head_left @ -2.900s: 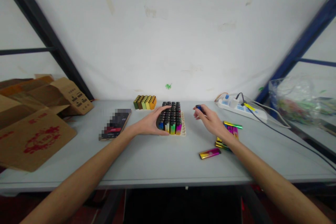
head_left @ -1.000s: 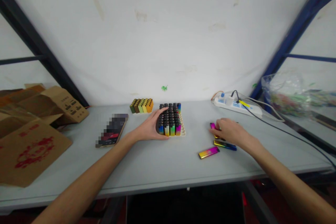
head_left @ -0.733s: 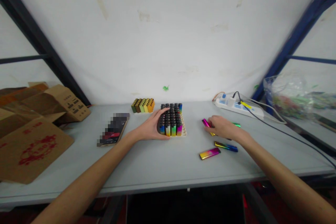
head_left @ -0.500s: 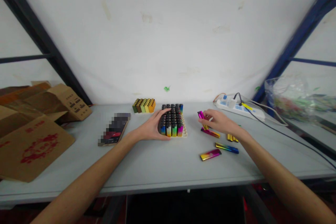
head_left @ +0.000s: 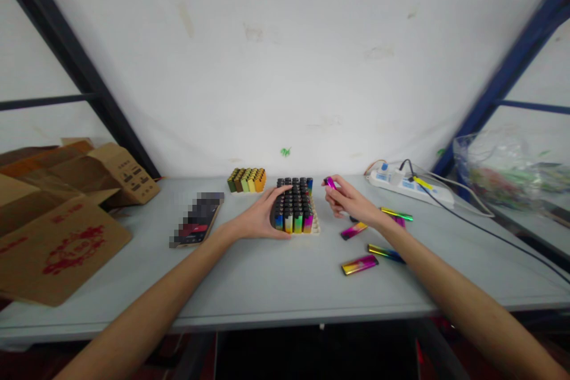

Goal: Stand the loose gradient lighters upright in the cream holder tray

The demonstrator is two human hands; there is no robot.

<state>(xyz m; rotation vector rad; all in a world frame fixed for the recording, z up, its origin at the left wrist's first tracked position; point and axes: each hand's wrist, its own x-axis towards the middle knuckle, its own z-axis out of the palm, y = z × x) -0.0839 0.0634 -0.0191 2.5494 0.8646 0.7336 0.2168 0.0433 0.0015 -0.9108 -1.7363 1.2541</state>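
Note:
A white tray (head_left: pixel 316 228) holds upright lighters (head_left: pixel 294 205) with black tops and shiny rainbow bodies, standing in rows. My left hand (head_left: pixel 256 217) grips this tray from its left side, thumb along the front and fingers across the back. Just right of the tray and above the table, my right hand (head_left: pixel 350 199) pinches a purple lighter (head_left: pixel 329 183), tilted. Below that hand, loose lighters lie on the table: a yellow-purple one (head_left: pixel 360 265), a yellow-blue one (head_left: pixel 383 252) partly behind my forearm, and a pink-yellow one (head_left: pixel 354 230).
Behind and left stands a second block of gold-topped lighters (head_left: pixel 247 180). A phone (head_left: pixel 198 219) with a blurred screen lies left, near an open cardboard box (head_left: pixel 80 231). A power strip (head_left: pixel 412 185) with cables and a clear plastic bag (head_left: pixel 494 166) are at the right.
My right hand has moved left and slightly up toward the tray, carrying the purple lighter. The left hand keeps its hold on the tray.

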